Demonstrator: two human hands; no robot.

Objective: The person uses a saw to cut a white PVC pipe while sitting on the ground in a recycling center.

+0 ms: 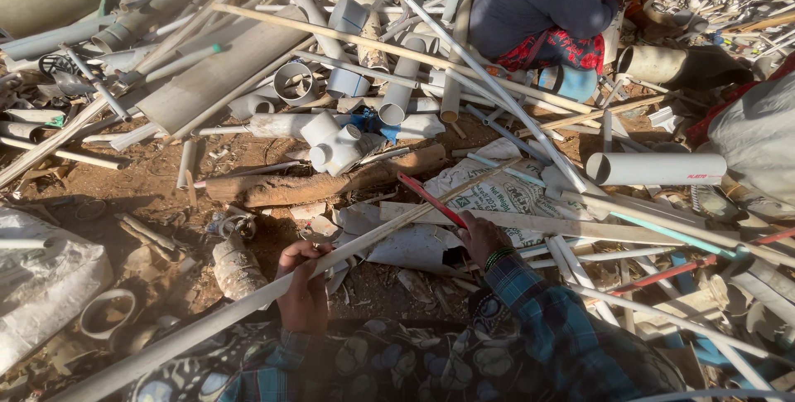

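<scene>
Head view. A long pale strip (273,290), flat and dusty, is held across the lower part of the frame; it runs from the lower left corner up and to the right, ending near the printed white sack (497,191). The left hand (304,286) is clamped around the strip from beneath, thumb over the top, at roughly its middle, which appears to balance the length and keep it off the dirt ground (157,191).

The right hand (480,236) is closed on the near end of a thin red rod (431,199). The rod is angled up and to the left and passes just under the strip, close to where the two cross. Whether rod and strip touch at the crossing cannot be told. The two hands are apart, each on its own piece. A banded bracelet and a blue plaid sleeve (546,319) are seen at the right wrist.

Surroundings: a brown log (323,187) lies on the ground beyond the hands, with a white pipe tee fitting (335,147) just behind it. A short wide white pipe (658,168) lies at the right. Cut pipes and strips are heaped across the far half of the ground. A second person, crouched in a dark top (538,0), is at the top right, well apart from the hands.
</scene>
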